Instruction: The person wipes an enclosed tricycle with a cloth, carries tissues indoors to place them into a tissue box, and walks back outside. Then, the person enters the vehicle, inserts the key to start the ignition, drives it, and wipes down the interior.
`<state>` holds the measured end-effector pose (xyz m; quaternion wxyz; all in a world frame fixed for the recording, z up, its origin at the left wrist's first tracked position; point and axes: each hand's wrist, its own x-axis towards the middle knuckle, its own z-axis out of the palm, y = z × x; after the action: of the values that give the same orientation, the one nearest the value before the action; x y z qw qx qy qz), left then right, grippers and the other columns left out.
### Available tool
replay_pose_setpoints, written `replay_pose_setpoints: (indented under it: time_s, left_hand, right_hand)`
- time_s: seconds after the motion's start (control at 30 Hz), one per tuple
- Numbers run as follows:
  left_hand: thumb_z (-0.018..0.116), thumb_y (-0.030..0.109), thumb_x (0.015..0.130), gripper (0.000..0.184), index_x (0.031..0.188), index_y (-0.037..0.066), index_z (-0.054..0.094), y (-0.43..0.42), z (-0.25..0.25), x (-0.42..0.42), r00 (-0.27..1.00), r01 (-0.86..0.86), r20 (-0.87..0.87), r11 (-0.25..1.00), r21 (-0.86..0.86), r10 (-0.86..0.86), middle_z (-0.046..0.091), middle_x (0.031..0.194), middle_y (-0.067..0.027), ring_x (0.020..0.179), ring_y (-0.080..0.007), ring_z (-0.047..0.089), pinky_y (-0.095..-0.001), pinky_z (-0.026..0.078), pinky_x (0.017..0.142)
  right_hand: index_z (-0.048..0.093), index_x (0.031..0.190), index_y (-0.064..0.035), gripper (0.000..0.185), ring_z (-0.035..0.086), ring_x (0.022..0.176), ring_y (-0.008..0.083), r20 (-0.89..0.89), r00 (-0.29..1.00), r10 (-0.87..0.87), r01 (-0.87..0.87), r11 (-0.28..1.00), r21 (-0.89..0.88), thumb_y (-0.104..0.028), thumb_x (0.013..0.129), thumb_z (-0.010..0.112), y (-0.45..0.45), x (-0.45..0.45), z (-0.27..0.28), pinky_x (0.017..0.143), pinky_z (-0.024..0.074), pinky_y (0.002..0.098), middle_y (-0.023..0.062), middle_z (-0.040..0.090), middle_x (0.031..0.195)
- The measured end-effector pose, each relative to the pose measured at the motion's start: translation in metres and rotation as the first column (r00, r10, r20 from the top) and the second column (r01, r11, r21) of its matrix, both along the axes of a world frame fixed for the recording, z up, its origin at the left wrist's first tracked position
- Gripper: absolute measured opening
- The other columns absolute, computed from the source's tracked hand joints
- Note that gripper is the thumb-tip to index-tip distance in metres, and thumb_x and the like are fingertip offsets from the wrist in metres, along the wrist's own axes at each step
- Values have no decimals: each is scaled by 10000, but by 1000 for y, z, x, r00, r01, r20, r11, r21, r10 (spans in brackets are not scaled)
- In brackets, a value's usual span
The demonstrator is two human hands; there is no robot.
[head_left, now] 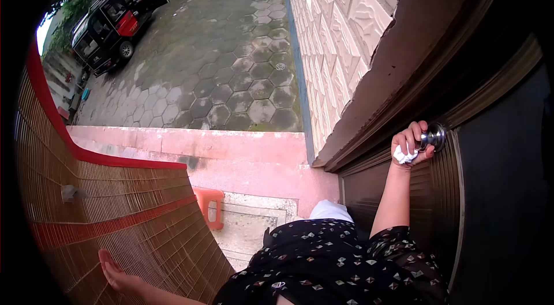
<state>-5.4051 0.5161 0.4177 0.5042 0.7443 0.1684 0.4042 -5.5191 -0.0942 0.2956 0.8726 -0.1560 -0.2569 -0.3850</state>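
Note:
My right hand is at the round metal door knob, its fingers curled at the knob's near side. A crumpled white tissue is tucked in that hand, between the fingers and the palm. The dark brown door carrying the knob stands at my right. At the lower left, my left hand is open, fingers stretched out against or just beside the bamboo curtain. The curtain has red cloth bands and bulges outward on that side; whether the palm touches it I cannot tell.
An orange plastic stool stands partly behind the curtain. Beyond the pink step lies a yard of hexagonal pavers. A black and red vehicle with an open door is parked there. A tiled wall runs along the right.

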Motion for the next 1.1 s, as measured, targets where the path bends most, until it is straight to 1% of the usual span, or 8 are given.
replay_pose_setpoints:
  time_s: [0.17, 0.23, 0.33, 0.57, 0.83, 0.9, 0.97, 1.1]
  left_hand:
    - [310, 156, 874, 346, 1101, -22, 500, 1, 4, -1, 996, -75, 43, 997, 17, 75, 545, 1099, -110, 1074, -187, 480, -296, 337, 924]
    - [326, 136, 868, 331, 1091, -30, 504, -5, 8, -1, 998, 22, 55, 999, -47, -20, 549, 1089, -111, 1059, -189, 492, -291, 347, 914]
    - [352, 94, 850, 302, 1065, -41, 515, -4, 9, 1, 996, 19, 90, 994, -111, -8, 557, 1061, -127, 1018, -180, 516, -286, 370, 908]
    - [356, 89, 847, 291, 1050, -20, 535, -1, 14, 1, 994, 21, 110, 991, -130, -6, 573, 1039, -106, 992, -157, 526, -254, 386, 854]
    - [364, 120, 848, 299, 1054, -7, 539, -3, 22, -1, 996, 38, 85, 991, -127, -28, 577, 1040, -82, 988, -144, 521, -262, 362, 864]
    - [365, 133, 848, 303, 1056, -3, 540, -5, 25, -2, 997, 28, 79, 992, -120, -19, 577, 1042, -79, 988, -142, 519, -265, 357, 864]
    - [362, 148, 848, 309, 1052, 5, 544, -5, 25, 1, 998, 24, 65, 996, -90, -18, 581, 1037, -73, 986, -137, 521, -264, 352, 861]
    - [351, 138, 850, 306, 1042, 7, 551, -2, 24, 5, 999, 3, 53, 999, -55, 0, 587, 1024, -74, 978, -133, 527, -257, 355, 850]
  right_hand:
    - [445, 927, -38, 442, 416, 426, 85, -17, 999, 52, -51, 999, 17, -135, 612, 739, 13, 5, -2, 377, 357, 202, 48, 462, 719]
    - [429, 940, -37, 445, 404, 430, 85, -28, 998, 61, -61, 998, -3, -125, 628, 732, 21, 6, 3, 381, 354, 199, 50, 453, 739]
    - [402, 952, -38, 471, 397, 432, 90, -16, 997, 81, -81, 997, -6, -110, 624, 732, 29, 9, 5, 373, 335, 203, 49, 436, 742]
    - [391, 959, -45, 464, 390, 416, 91, -20, 993, 120, -120, 993, 0, -84, 636, 721, 42, 12, 9, 367, 326, 203, 51, 422, 736]
    - [359, 978, -54, 439, 399, 415, 100, -63, 976, 210, -211, 977, -9, -88, 687, 686, 42, 4, 8, 369, 362, 209, 65, 421, 714]
    - [356, 1018, -48, 453, 399, 420, 102, -81, 977, 198, -201, 979, -28, -110, 705, 677, 39, 2, 4, 361, 361, 208, 67, 421, 711]
    - [328, 1140, -50, 568, 394, 422, 100, -142, 969, 204, -210, 977, -33, -153, 709, 683, 40, -3, -1, 355, 357, 207, 65, 421, 716]
    - [257, 1258, -67, 719, 386, 421, 94, -187, 959, 215, -220, 975, -7, -218, 705, 692, 49, -5, -25, 352, 350, 197, 61, 423, 723]
